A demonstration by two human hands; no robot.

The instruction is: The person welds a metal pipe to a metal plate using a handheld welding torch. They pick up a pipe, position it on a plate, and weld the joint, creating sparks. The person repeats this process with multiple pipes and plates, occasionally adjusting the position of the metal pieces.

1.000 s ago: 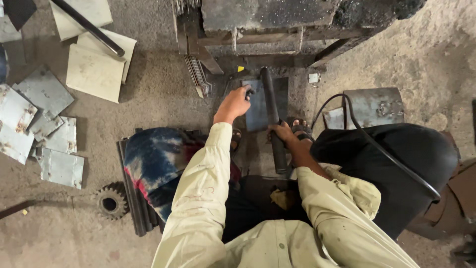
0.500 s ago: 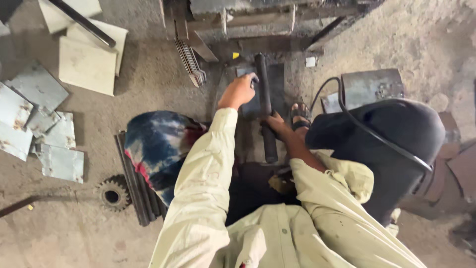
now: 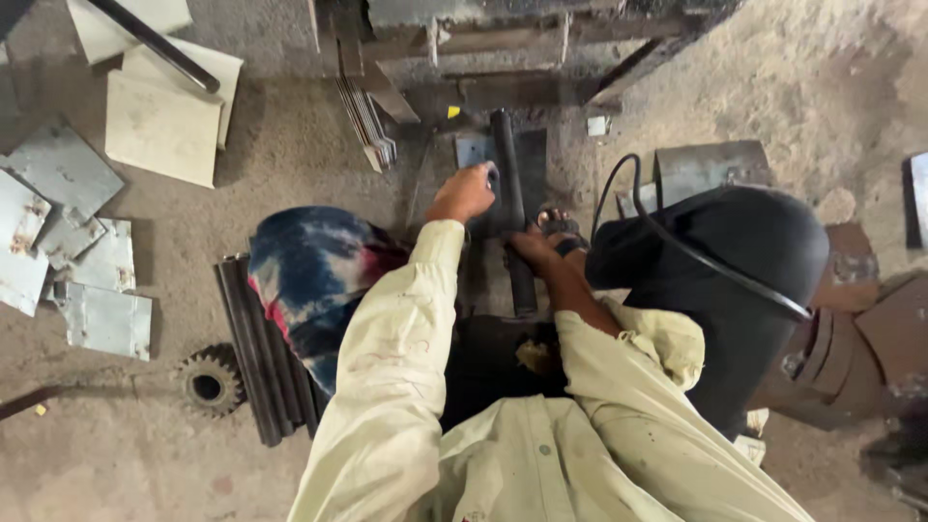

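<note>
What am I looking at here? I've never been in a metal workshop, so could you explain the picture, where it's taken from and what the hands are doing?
The picture comes from a camera worn on a person's head, looking straight down at their own arms in pale sleeves.

The left hand rests on a small grey metal plate beside a dark metal bar lying on the dusty floor. The right hand grips that bar lower down.

Around them: a tie-dyed cloth, a bundle of dark rods, a gear wheel, loose sheet-metal pieces and pale boards. A large black rounded object with a cable over it sits on the person's right; I cannot tell what it is.
</note>
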